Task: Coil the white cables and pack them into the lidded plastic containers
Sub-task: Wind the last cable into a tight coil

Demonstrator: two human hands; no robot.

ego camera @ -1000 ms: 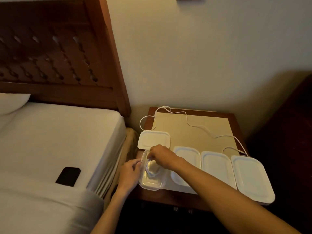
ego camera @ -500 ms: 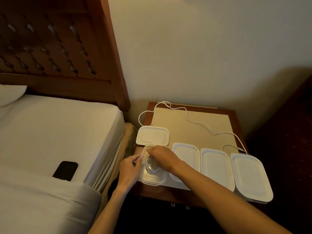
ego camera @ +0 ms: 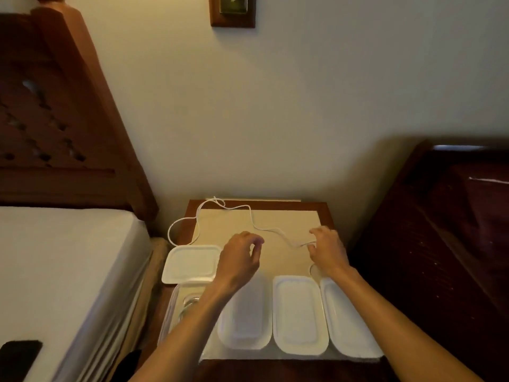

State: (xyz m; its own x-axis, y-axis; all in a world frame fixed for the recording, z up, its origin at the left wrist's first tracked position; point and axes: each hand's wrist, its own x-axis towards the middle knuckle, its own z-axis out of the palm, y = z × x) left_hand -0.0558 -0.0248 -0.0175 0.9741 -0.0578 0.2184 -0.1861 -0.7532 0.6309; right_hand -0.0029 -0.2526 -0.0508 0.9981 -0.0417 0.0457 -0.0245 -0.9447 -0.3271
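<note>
1. Right hand (ego camera: 327, 250): the grip sits over the right half of the desk (ego camera: 326, 213), fingers curled down onto the white cable (ego camera: 249, 213). It appears to pinch the cable where the cable's near end runs under the fingers; exact contact is hard to confirm.
2. Left hand (ego camera: 241, 255): the grip hovers above the middle of the desk with thumb and fingers loosely curled toward each other. It holds nothing, and the cable passes just beyond its fingertips.
3. Cable run: from the right-hand grip the cable lies leftward and away, across the beige mat (ego camera: 281, 220) to the far-left corner of the desk, then loops off the left edge and back toward the loose lid (ego camera: 191, 264). Its long axis runs diagonally from right-near to left-far.
4. Judgement: the free length lies to the left of the right-hand grip, so the left hand is the nearer one for gathering it into loops.
5. Containers: the open container (ego camera: 173, 307) stands at the near-left corner, with what looks like a coiled cable inside. Three lidded containers (ego camera: 300, 315) stand in a row along the near edge.
6. A bed (ego camera: 63, 260) adjoins the left side of the desk.
</note>
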